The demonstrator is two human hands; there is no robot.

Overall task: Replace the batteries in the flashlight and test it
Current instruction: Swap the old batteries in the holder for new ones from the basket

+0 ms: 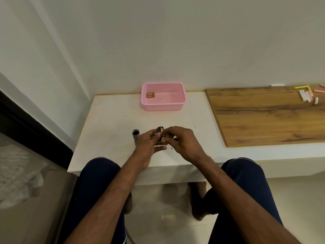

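Note:
A grey flashlight body (135, 136) stands upright on the white table (109, 124), its open dark end facing up, just left of my left hand (148, 143). Both hands meet above the table's front middle. My left hand grips a small black battery holder (160, 129) with copper-coloured batteries in it. My right hand (182, 140) pinches the holder's lower part, where a battery end (162, 139) shows between the fingers. A pink basket (163, 96) at the back of the table holds a few copper batteries (150, 95) in its left corner.
A wooden board (267, 115) covers the table's right side, with several chalk sticks (306, 95) at its far right. The wall stands close behind the basket. My knees are under the table's front edge.

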